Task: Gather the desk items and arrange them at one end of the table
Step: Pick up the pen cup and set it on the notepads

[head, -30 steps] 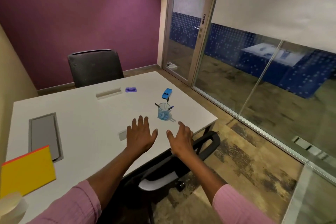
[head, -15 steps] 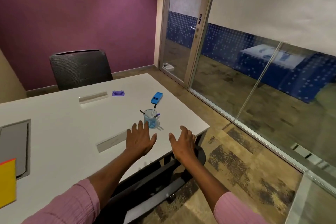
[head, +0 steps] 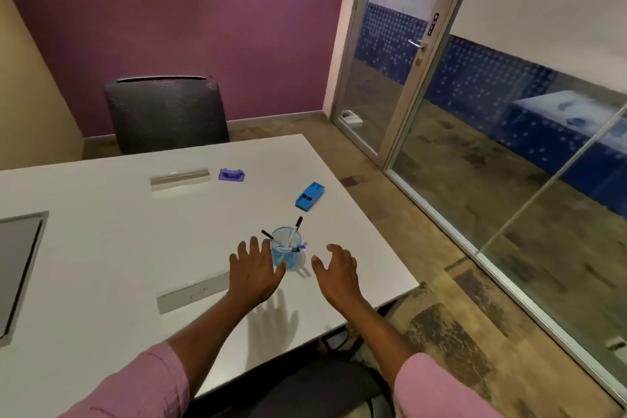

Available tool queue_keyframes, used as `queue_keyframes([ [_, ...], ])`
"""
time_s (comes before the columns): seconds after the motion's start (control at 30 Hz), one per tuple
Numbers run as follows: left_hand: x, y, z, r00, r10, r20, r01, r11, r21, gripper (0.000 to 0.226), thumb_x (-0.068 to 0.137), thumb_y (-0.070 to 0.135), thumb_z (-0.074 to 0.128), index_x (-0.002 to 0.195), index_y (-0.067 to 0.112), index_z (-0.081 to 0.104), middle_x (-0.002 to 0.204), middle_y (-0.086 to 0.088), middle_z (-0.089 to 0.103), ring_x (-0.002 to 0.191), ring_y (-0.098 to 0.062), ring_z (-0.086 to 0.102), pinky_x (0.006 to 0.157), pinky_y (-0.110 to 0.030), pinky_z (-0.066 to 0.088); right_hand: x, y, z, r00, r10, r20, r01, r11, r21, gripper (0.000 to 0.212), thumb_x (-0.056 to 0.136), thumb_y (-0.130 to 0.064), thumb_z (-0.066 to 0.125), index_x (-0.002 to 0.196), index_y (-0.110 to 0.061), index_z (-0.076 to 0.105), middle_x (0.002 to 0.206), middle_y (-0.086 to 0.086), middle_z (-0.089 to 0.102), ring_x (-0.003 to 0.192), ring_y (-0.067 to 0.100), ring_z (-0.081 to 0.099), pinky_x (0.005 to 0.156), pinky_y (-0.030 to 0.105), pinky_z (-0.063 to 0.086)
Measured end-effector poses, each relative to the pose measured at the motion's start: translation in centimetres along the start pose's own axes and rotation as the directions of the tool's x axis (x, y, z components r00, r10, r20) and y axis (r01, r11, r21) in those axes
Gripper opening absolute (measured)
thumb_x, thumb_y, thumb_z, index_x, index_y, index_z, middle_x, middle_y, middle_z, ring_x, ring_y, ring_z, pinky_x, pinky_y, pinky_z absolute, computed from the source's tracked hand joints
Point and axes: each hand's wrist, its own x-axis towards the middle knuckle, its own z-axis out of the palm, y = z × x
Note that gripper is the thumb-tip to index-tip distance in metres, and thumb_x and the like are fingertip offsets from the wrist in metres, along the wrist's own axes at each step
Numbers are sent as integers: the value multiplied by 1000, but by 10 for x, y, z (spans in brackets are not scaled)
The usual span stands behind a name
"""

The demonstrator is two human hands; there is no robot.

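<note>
A clear blue pen cup (head: 287,253) with pens in it stands on the white table (head: 101,254) near its right end. My left hand (head: 254,273) hovers open just left of the cup, fingers spread. To the cup's right, my right hand (head: 337,270) is open with curled fingers, a small gap away. Beyond the cup lies a blue stapler (head: 309,197). A small purple item (head: 231,175) rests farther back.
Two grey cable flaps (head: 179,177) (head: 193,292) and a grey panel (head: 17,265) are set into the tabletop. A black chair (head: 166,114) stands at the far side, another chair (head: 305,387) below me. A glass wall and door (head: 390,78) run along the right.
The view has swung right, so the yellow pad has left the frame. Both hands have moved forward over the table and now flank the pen cup.
</note>
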Motion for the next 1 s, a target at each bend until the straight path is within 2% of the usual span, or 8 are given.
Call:
queue_keyframes([
  [0.13, 15, 10, 8, 995, -95, 18, 96, 993, -66, 65, 92, 56, 39, 140, 13, 34, 146, -15, 38, 132, -37, 36, 99, -48, 40, 35, 4, 7, 998, -2, 56, 2, 1000, -7, 49, 94, -41, 52, 136, -17, 43, 140, 9, 45, 133, 26, 33, 106, 41, 36],
  [0.27, 34, 17, 17, 985, -168, 33, 169, 984, -48, 63, 93, 56, 37, 139, 12, 34, 146, -15, 38, 131, -36, 36, 99, -46, 41, 73, 7, 15, 995, -26, 98, 27, 1000, -9, 50, 93, -39, 54, 135, -14, 45, 139, 11, 46, 131, 27, 40, 104, 38, 37],
  [0.47, 61, 25, 35, 960, -273, 58, 274, 962, -3, 69, 95, 57, 32, 145, 9, 27, 154, -20, 25, 140, -40, 24, 107, -49, 33, 128, 16, 29, 980, -38, 194, 42, 999, -17, 48, 93, -37, 56, 133, -13, 47, 136, 12, 46, 120, 29, 53, 97, 35, 43],
  [0.63, 78, 26, 60, 929, -361, 85, 360, 932, 31, 75, 95, 60, 29, 148, 9, 19, 156, -23, 19, 142, -41, 20, 110, -53, 26, 167, 29, 43, 961, -31, 276, 37, 999, -18, 50, 91, -37, 60, 132, -11, 48, 135, 13, 46, 115, 29, 56, 94, 36, 46],
  [0.9, 98, 27, 89, 863, -483, 147, 490, 872, -11, 72, 94, 63, 26, 148, 15, 22, 158, -20, 13, 144, -39, 13, 111, -55, 19, 210, 45, 61, 909, -53, 413, 59, 998, -2, 54, 89, -37, 63, 133, -8, 50, 135, 16, 51, 120, 29, 54, 97, 34, 42],
  [1.0, 102, 26, 94, 847, -506, 162, 514, 858, -6, 70, 95, 62, 26, 147, 15, 25, 159, -19, 13, 144, -40, 12, 111, -56, 19, 219, 49, 70, 882, -60, 467, 55, 998, 23, 56, 90, -36, 63, 135, -6, 49, 135, 17, 54, 122, 29, 54, 101, 37, 44],
])
